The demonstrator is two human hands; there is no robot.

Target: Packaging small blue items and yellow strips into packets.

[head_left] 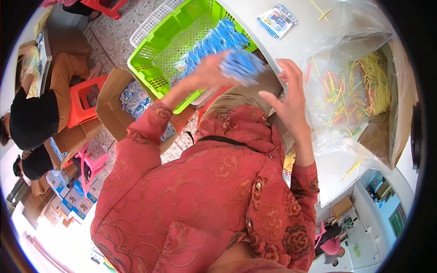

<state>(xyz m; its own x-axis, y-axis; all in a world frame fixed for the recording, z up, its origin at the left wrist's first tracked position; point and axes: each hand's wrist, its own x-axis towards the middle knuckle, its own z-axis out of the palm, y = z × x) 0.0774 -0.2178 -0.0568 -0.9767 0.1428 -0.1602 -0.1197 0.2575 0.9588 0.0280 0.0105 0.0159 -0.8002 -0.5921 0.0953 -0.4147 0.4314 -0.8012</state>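
- Nearest the camera, red patterned sleeves (191, 191) fill the lower middle of the view, both forearms reaching upward.
- Right hand (291, 98) is raised with fingers spread wide, holding nothing, beside the edge of the white table (296, 41).
- Left hand (211, 70) is closed around a bundle of blue-and-white packets (241, 66); the bundle sticks out to the right of the fingers, blurred.
- Just beyond the bundle, a green basket (150, 57) holds more blue packets (214, 43).
- Farther right, a clear plastic bag (355, 86) on the table holds yellow, green and red sticks (378, 82).
- One flat packet (276, 20) lies alone on the table's far end.
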